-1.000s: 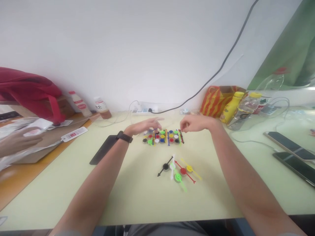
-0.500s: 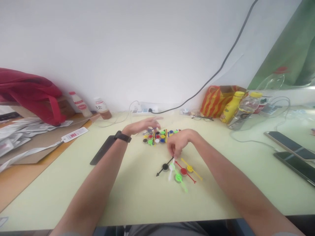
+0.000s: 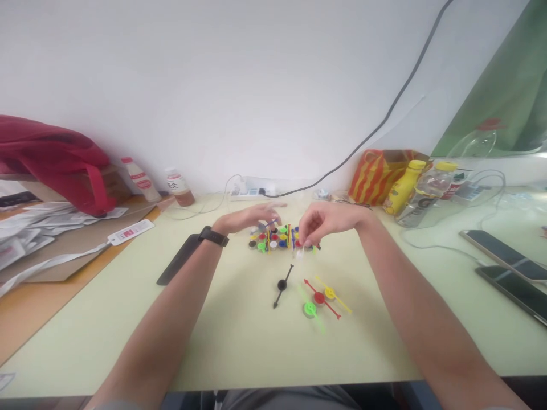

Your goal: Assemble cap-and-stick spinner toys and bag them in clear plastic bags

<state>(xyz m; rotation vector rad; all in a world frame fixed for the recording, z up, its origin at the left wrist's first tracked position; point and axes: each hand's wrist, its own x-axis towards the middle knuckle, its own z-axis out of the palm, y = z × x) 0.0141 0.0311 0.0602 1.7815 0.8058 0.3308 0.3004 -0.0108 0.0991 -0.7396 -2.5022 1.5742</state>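
Observation:
My right hand pinches a white arrow spinner, blurred and hanging from the fingertips at the near right edge of a group of coloured arrow spinners. Over the left part of that group, my left hand is held with its fingers stretched out, close to a blue arrow; whether they touch cannot be made out. Nearer to me lie a black spinner, a red spinner, a yellow spinner and a green spinner. The right hand partly hides the group.
A dark flat object lies by my left wrist. Two phones rest at the right. Bottles and a striped bag stand at the back right; a power strip sits against the wall.
My right hand has lifted the white spinner from among the near spinners and moved it away from me toward the group. The black spinner has shifted slightly left and turned. My left hand stays put.

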